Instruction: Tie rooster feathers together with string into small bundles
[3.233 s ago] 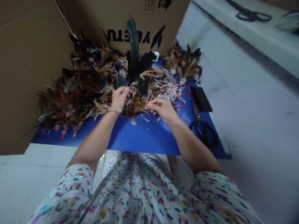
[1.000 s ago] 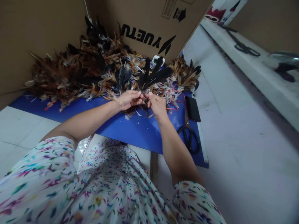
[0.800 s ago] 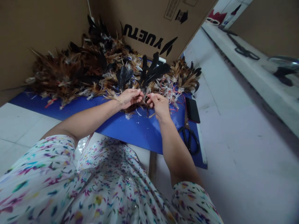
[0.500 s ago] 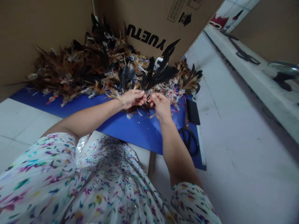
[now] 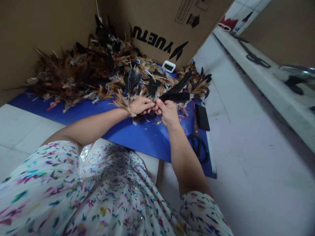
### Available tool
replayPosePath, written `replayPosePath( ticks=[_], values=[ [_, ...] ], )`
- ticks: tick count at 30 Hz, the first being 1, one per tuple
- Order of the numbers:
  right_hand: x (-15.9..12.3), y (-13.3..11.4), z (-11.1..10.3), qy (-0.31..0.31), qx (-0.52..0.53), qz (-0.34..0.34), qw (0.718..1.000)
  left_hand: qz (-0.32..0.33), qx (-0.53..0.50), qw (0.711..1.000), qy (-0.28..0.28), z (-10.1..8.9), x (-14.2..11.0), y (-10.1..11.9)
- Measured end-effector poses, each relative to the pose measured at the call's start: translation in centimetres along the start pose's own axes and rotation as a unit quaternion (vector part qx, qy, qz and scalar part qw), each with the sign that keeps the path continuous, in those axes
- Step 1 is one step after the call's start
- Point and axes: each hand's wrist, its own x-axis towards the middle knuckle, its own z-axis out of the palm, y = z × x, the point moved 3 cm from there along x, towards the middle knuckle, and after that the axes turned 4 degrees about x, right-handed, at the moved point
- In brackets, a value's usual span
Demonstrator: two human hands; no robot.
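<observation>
My left hand (image 5: 142,105) is closed, thumb and fingers pinched at the quill ends of a small bunch of long black feathers (image 5: 178,95). The feathers fan out to the right behind my right hand (image 5: 168,114). That hand is closed too, its fingertips meeting the left ones at the quills, and what looks like a thin reddish string runs between them. The fingers partly hide the quill ends. A tan feather tuft (image 5: 123,102) lies against my left wrist. Behind both hands spreads a big pile of brown and black feathers (image 5: 73,70).
Black-handled scissors (image 5: 199,147) and a dark phone (image 5: 202,117) lie on the right of the blue table (image 5: 137,137). A white-framed device (image 5: 169,66) stands before a cardboard box (image 5: 157,19). More scissors (image 5: 258,60) lie on a ledge (image 5: 246,62) at right.
The black feathers stood upright earlier; now they tilt down to the right, uncovering the white-framed device. My hands have come together at the quills. The camera view has turned.
</observation>
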Motion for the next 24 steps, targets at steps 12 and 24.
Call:
replayPosePath(
  ticks=[12, 24],
  values=[
    [-0.2, -1.5, -0.6, -0.01, 0.043, 0.052, 0.998, 0.086, -0.005, 0.994, -0.066, -0.1, -0.3, 0.5],
    [-0.7, -1.5, 0.3, -0.049, 0.069, 0.076, 0.994, 0.118, 0.047, 0.992, -0.002, -0.2, -0.1, -0.2]
  ],
)
